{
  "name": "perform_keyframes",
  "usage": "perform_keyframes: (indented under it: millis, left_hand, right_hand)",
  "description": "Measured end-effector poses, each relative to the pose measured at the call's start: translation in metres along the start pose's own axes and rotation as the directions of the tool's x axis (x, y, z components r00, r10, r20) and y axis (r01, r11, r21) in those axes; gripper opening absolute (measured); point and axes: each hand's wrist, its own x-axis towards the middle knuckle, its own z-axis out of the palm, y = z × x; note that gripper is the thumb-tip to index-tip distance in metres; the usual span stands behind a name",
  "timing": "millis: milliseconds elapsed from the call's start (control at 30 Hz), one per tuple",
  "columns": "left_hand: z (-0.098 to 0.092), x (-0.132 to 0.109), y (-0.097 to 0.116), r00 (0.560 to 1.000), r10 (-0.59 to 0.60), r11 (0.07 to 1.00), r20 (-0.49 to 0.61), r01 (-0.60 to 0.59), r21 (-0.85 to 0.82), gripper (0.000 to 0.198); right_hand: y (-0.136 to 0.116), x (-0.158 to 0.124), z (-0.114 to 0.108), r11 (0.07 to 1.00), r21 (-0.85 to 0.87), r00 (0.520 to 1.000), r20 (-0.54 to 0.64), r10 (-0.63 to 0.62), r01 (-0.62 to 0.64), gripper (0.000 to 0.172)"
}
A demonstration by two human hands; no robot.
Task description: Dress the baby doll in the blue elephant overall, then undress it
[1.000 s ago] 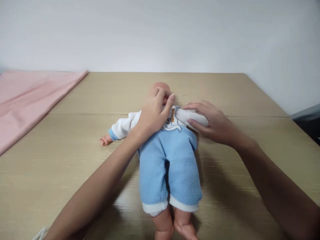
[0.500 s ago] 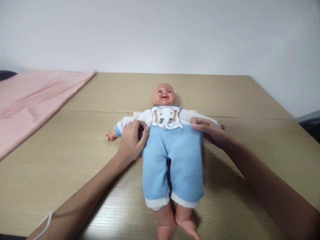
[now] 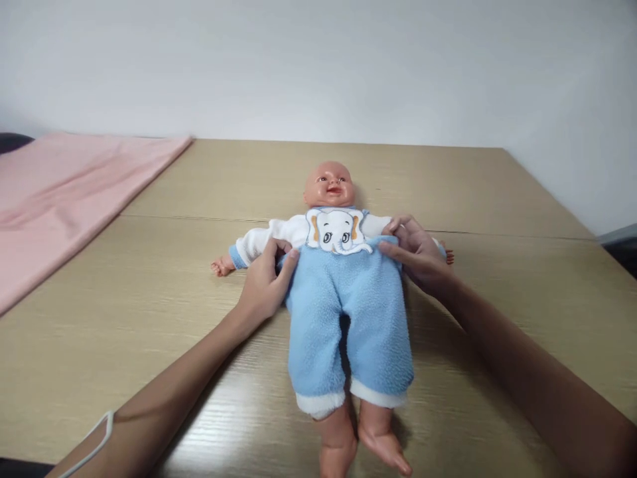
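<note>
A baby doll (image 3: 331, 184) lies on its back, head away from me, arms spread wide. It wears a white long-sleeved top (image 3: 290, 230) with blue cuffs and fluffy blue overalls (image 3: 348, 285) with an elephant face (image 3: 338, 229) on the bib. At the left side of the waist, my left hand (image 3: 269, 275) is closed on the overalls' edge, thumb over the cloth. Opposite it, my right hand (image 3: 413, 252) pinches the upper right edge of the overalls between thumb and fingers. Bare doll feet (image 3: 381, 438) stick out below the white leg hems.
The doll rests on a light wooden table (image 3: 124, 345) with a seam running across it. A pink cloth (image 3: 74, 192) is spread over the left end. Behind the table stands a pale wall (image 3: 318, 73). Dark objects show at both far sides.
My right fingers have shifted up and over the overalls' edge, which now lifts slightly there. My left hand keeps its hold. The doll appears a little further right in view.
</note>
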Motion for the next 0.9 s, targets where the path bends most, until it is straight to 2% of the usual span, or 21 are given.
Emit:
perform_keyframes:
  millis: [100, 233, 367, 567, 633, 733, 800, 833, 900]
  left_hand:
    - [0.001, 0.003, -0.004, 0.999, -0.006, 1.0, -0.034, 0.006, 0.012, 0.031]
    - [0.004, 0.005, -0.008, 0.997, 0.044, 0.997, -0.069, -0.039, 0.063, 0.025]
    - [0.006, 0.005, -0.009, 0.996, 0.053, 0.993, -0.065, -0.045, 0.11, 0.02]
    - [0.008, 0.007, -0.013, 0.978, 0.17, 0.979, -0.12, -0.153, 0.136, 0.009]
    - [0.007, 0.006, -0.013, 0.949, 0.253, 0.96, -0.186, -0.222, 0.173, 0.008]
    - [0.004, 0.001, -0.008, 0.866, 0.421, 0.897, -0.271, -0.354, 0.263, 0.01]
    - [0.001, -0.003, -0.005, 0.811, 0.526, 0.842, -0.256, -0.456, 0.287, 0.016]
    - [0.0, -0.005, -0.004, 0.788, 0.572, 0.813, -0.226, -0.508, 0.283, 0.019]
    - [-0.001, -0.006, -0.003, 0.74, 0.651, 0.753, -0.165, -0.605, 0.26, 0.023]
  right_hand:
    - [0.016, 0.001, 0.002, 0.972, -0.211, 0.994, 0.022, -0.104, 0.106, 0.045]
    - [0.03, -0.007, 0.006, 0.899, -0.409, 0.98, -0.055, -0.192, 0.153, 0.03]
    - [0.032, -0.014, 0.005, 0.698, -0.676, 0.949, 0.004, -0.314, 0.234, 0.013]
    - [0.026, -0.011, -0.003, 0.419, -0.865, 0.905, 0.087, -0.416, 0.276, 0.015]
    - [0.024, -0.007, -0.014, 0.321, -0.913, 0.884, 0.082, -0.46, 0.251, 0.018]
    - [0.023, 0.002, -0.046, 0.248, -0.922, 0.869, 0.153, -0.471, 0.297, 0.029]
    - [0.024, 0.009, -0.075, 0.272, -0.878, 0.862, 0.25, -0.442, 0.394, 0.039]
    - [0.025, 0.011, -0.09, 0.31, -0.847, 0.858, 0.281, -0.43, 0.433, 0.043]
    - [0.027, 0.013, -0.117, 0.414, -0.799, 0.881, 0.284, -0.379, 0.436, 0.056]
